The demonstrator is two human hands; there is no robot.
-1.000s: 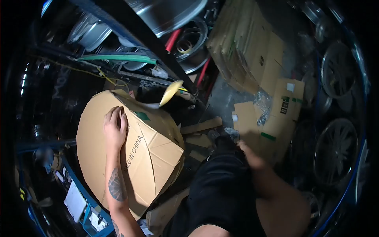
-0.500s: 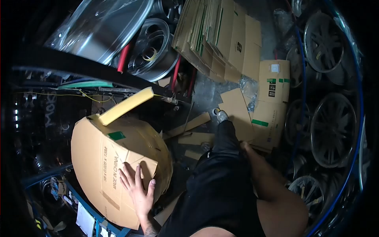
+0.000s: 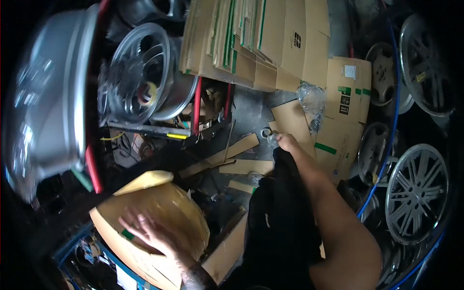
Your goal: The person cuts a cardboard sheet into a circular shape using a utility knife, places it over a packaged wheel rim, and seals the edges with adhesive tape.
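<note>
My left hand (image 3: 151,234), blurred by motion, has its fingers spread over a cardboard-wrapped round package (image 3: 169,208) and holds nothing. Whether the palm touches the cardboard is unclear. A raised cardboard flap (image 3: 145,181) stands at the far edge of the package, and a piece of green tape (image 3: 127,234) shows beside my fingers. My right arm stretches forward, with my right hand (image 3: 287,143) low over my shoe (image 3: 272,140). The fingers of that hand are too small and hidden to read. A tape roll (image 3: 265,132) lies just beyond it.
Folded cardboard sheets (image 3: 270,38) lean in a stack ahead. Cardboard strips (image 3: 246,167) and crumpled clear plastic (image 3: 311,101) lie on the floor. Wheel rims (image 3: 417,193) line the right side behind a blue rail (image 3: 394,121). More rims (image 3: 140,72) sit on a rack at left.
My left hand has moved from the package's printed face toward its taped side. My right hand has reached forward to near the shoe. The view has shifted, so the package appears lower.
</note>
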